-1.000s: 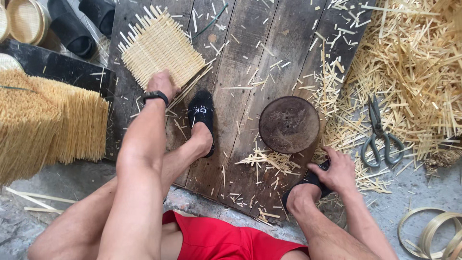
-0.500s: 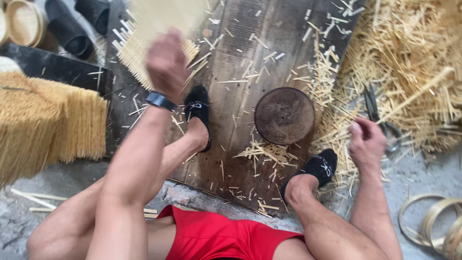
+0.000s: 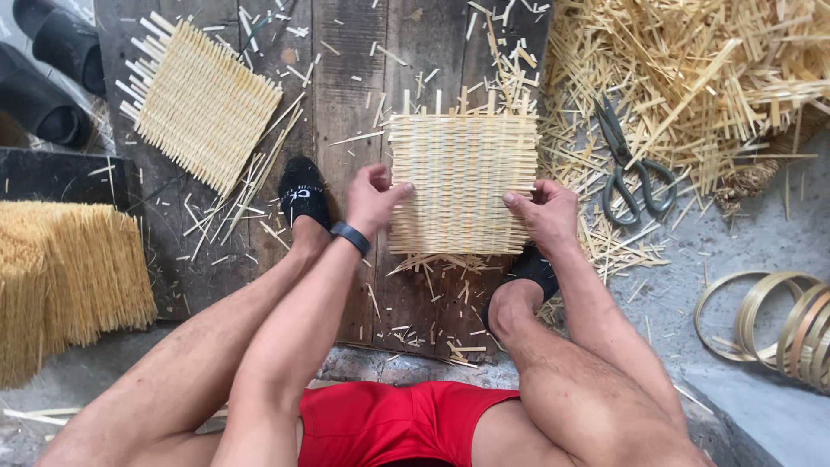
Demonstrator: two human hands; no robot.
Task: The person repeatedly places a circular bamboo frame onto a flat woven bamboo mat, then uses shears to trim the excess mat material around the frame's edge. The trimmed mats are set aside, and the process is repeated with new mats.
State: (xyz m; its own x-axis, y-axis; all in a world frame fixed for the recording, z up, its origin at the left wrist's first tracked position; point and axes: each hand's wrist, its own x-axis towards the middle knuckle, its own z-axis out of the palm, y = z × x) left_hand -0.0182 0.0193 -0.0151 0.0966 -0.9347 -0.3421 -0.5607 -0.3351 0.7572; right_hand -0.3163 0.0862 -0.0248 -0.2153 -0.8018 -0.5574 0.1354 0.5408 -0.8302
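Woven mat (image 3: 462, 186) lies between left hand (image 3: 373, 201) and right hand (image 3: 543, 212).

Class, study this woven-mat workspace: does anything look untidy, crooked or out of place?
Yes. Pale straw offcuts lie scattered across the dark wooden board, and a second square woven mat lies askew, ragged ends sticking out. The square woven straw mat held by the left hand and right hand sits straight.
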